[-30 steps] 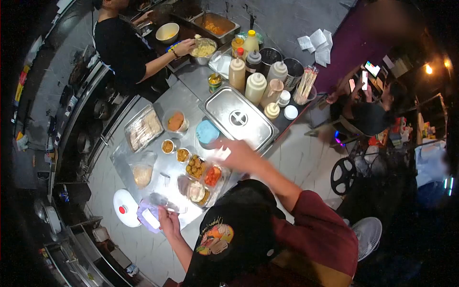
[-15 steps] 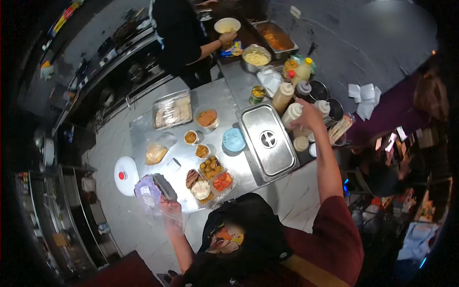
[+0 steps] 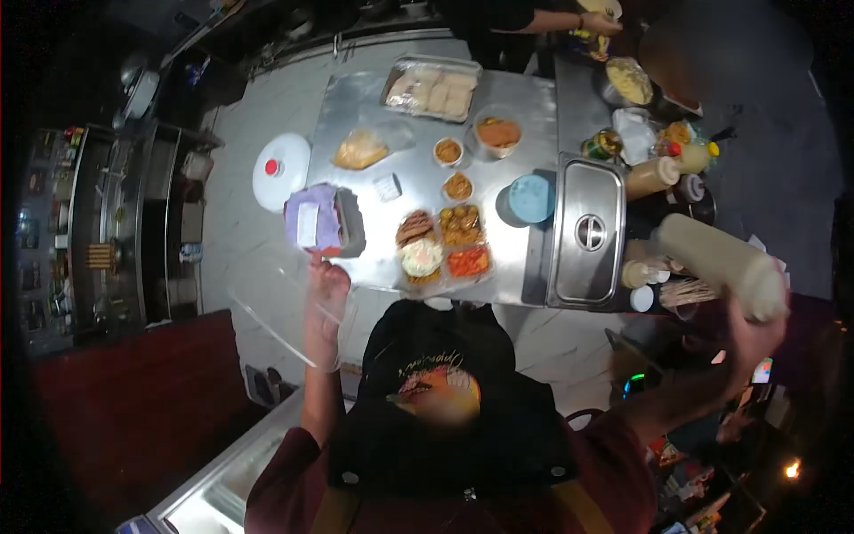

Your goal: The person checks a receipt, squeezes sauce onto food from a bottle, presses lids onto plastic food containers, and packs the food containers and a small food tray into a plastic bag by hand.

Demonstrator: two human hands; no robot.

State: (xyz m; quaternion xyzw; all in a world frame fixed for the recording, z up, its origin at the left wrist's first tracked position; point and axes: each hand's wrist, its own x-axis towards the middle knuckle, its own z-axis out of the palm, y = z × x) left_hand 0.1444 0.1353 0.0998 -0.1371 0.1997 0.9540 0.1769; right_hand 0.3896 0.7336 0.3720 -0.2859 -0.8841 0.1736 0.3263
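My right hand (image 3: 761, 325) grips a pale squeeze bottle (image 3: 712, 254), raised and tilted at the right, past the steel pan lid (image 3: 589, 233). My left hand (image 3: 327, 285) is closed on a clear plastic lid (image 3: 267, 334), which hangs around the wrist and is hard to make out. Just beyond those fingers lies a purple-topped pack (image 3: 316, 218) with a white label. Between my hands, at the table's front edge, sits a clear compartment container (image 3: 452, 283). In it are browned meat, a fried egg (image 3: 422, 257), small round potatoes (image 3: 460, 224) and red diced food (image 3: 468, 262).
On the steel table (image 3: 525, 258) are a turquoise lid (image 3: 531, 198), small tubs (image 3: 458, 186), a wrapped tray (image 3: 433, 87) and a bagged yellowish food (image 3: 360, 149). More bottles (image 3: 652, 178) and a cup of sticks (image 3: 687, 294) crowd the right. Another person's hand (image 3: 602, 24) works at the back.
My right hand has lifted the squeeze bottle from the group and drawn it right and toward me. The view has turned. My left hand stays beside the purple pack.
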